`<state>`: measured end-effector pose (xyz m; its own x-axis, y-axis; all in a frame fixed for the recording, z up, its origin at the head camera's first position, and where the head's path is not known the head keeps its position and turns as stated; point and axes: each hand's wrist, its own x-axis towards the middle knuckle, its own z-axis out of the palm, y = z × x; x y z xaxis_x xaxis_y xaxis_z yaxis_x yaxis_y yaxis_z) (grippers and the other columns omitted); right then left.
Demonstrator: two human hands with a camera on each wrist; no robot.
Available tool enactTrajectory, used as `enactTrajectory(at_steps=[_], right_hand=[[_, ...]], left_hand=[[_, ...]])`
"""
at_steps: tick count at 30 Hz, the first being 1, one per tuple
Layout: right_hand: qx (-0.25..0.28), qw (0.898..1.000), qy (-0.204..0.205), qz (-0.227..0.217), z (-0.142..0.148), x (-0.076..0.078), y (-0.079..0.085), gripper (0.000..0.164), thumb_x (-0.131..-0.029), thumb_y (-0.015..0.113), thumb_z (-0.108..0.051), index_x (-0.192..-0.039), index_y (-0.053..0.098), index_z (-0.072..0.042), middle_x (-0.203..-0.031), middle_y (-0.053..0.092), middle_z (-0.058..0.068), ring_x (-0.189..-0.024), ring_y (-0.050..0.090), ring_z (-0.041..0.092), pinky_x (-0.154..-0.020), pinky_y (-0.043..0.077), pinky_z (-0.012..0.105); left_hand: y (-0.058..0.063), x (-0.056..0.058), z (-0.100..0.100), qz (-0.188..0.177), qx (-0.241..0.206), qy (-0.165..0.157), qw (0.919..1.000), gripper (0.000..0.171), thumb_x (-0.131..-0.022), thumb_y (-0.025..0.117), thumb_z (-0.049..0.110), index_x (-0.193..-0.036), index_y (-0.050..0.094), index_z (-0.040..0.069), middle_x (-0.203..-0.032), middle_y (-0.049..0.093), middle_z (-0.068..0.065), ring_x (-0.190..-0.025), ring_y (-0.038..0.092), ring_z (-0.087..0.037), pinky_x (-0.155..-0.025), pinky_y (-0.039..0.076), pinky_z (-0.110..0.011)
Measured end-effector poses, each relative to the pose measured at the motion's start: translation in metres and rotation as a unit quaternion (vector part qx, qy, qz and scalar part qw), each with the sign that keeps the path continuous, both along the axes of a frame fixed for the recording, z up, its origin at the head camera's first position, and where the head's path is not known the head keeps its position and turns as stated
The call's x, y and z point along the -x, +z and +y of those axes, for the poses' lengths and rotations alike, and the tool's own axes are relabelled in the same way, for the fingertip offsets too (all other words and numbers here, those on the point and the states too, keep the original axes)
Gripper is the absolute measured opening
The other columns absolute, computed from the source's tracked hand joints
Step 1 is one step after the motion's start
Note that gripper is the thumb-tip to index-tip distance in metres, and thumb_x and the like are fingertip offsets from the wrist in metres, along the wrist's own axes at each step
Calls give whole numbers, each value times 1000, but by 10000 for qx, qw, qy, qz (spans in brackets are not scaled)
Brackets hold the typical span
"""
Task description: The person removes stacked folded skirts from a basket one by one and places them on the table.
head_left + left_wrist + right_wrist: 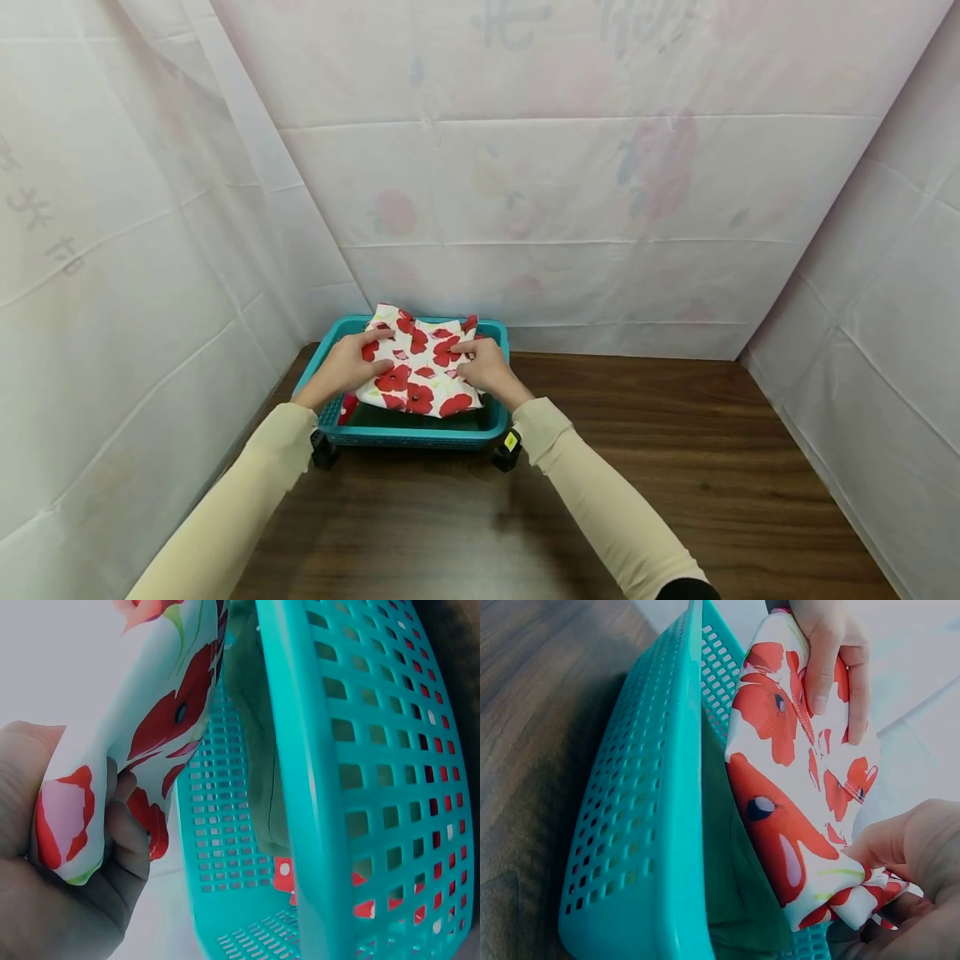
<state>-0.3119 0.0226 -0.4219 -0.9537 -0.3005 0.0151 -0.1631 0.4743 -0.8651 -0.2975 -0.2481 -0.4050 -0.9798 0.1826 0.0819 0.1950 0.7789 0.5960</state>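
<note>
A folded white cloth with red poppies (420, 367) is held over a teal plastic basket (420, 437). My left hand (351, 360) grips its left side, thumb on top and fingers curled beneath, as the left wrist view shows. At the opposite side my right hand (487, 367) pinches the cloth's edge; in the right wrist view the fabric bunches between thumb and fingers. Below it, inside the basket, lies a dark green cloth (735, 877). Red fabric with white dots (283, 874) shows beside the green one, mostly covered.
The basket stands on a dark wood table (637, 467), near the back left corner. White printed sheeting (562, 183) hangs behind and along both sides. The basket's perforated walls (390, 787) rise around the cloths.
</note>
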Motion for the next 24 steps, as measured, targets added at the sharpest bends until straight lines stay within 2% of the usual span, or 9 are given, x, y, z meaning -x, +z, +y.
enactTrajectory(at_steps=[4,7,8,10,12,14,19,24], right_hand=[[112,9999,52,28,5,1,0,38,-95,65,-3,-132,71,-5,-138,61,18,-51,42,15,-50,40,22],[232,9997,87,39,11,3,-3,35,-97,64,-5,-131,71,-7,-119,67,18,-45,38,14,-49,39,23],[273,9995,113,52,13,4,-3,35,-97,64,-5,-132,71,-7,-119,66,18,-45,38,14,-49,40,23],[300,9994,155,32,17,5,-4,36,-98,64,-7,-133,70,-9,-122,65,17,-48,40,15,-51,41,23],[242,9995,215,14,20,5,-2,38,-98,63,-8,-136,68,-11,-132,62,17,-56,43,14,-53,43,23],[187,9995,247,29,24,5,0,40,-98,64,-8,-138,67,-12,-149,52,16,-59,43,15,-56,44,23],[162,9997,163,64,40,4,3,44,-95,64,-6,-138,66,-10,-149,52,18,-48,37,15,-54,42,24],[172,9998,-69,80,59,5,3,44,-94,66,-6,-137,68,-12,-148,52,18,-46,36,14,-53,42,25]], left_hand=[[-1,-2,3,-31,-89,68,9999,66,-95,74,23,-155,48,13,-153,45,-28,-134,45,-44,-100,53,-59],[-4,-3,5,3,-199,62,9998,65,-96,73,23,-155,47,13,-153,44,-28,-133,45,-44,-100,54,-58],[-6,-3,6,10,-234,74,9997,65,-97,73,24,-155,47,13,-153,44,-28,-133,45,-43,-100,54,-58],[-8,-3,8,43,-288,83,9995,64,-97,72,24,-155,48,14,-152,45,-27,-132,46,-43,-99,55,-57],[-11,-4,11,40,-377,96,9992,61,-98,72,25,-154,49,15,-153,45,-27,-132,46,-42,-99,55,-56],[-12,-4,15,42,-432,110,9990,60,-98,71,26,-154,51,16,-153,45,-27,-132,46,-42,-99,55,-56],[-13,-6,29,51,-601,154,9981,58,-98,71,28,-153,52,19,-154,46,-24,-131,48,-40,-99,55,-54],[-11,-7,45,16,-820,166,9965,54,-99,69,29,-151,55,21,-153,48,-21,-129,50,-37,-99,55,-53]])
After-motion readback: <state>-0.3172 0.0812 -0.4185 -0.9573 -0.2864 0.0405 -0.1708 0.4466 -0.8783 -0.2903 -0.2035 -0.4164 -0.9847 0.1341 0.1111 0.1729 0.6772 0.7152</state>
